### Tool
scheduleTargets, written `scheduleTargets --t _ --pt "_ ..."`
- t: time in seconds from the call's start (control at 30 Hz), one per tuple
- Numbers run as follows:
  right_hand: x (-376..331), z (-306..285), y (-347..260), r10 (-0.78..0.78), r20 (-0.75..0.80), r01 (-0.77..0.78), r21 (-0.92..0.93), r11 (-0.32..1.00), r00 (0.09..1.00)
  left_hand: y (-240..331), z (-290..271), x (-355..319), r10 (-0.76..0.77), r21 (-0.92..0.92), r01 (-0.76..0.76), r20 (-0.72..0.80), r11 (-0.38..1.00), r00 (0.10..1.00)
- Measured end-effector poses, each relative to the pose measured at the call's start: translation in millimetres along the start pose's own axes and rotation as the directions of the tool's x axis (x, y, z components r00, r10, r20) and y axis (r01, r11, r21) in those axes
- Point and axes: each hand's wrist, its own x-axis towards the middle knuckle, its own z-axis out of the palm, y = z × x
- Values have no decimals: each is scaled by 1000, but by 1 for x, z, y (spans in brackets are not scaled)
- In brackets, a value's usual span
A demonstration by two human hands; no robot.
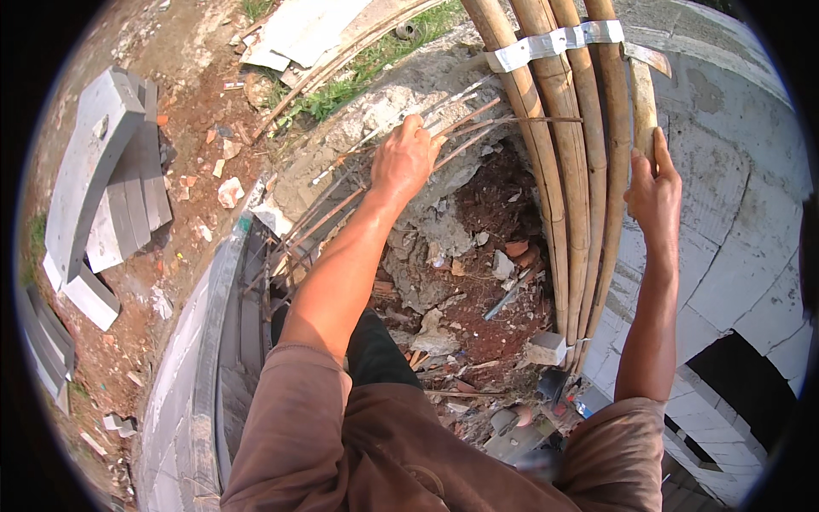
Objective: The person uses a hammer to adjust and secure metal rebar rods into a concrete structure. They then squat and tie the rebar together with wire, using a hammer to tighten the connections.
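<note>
hammer (644, 96) in right hand (655, 186), left hand (404, 160) closed on thin rods (471, 117)

Here are pale grey blocks (90, 171) leaning together on reddish dirt (183, 107), a whitish chunk (230, 193) just right of them! Up and right of those blocks, a white sheet (311, 30) and green grass (375, 64); well right of them, concrete rubble (433, 337); farther right still, a grey block wall (708, 188) with a dark opening (742, 380).

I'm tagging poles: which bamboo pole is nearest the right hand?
The rightmost pole; the other three are farther left, away from the right hand.
</note>
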Motion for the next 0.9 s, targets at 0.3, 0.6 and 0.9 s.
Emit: scheduleTargets --t 0.3,0.6,0.9 --pt "-1 -11 -21 35 180 -42 36 998 983 -6 1 -3 19 -5 -19 -28 1000 999" --pt "-18 -7 -25 48 415 -60 16 998 909 -8 1 -4 13 -5 -13 -8 1000 1000" --pt "-35 13 5 -152 532 179 2 984 833 -1 -7 0 -31 -31 33 63 999 998"
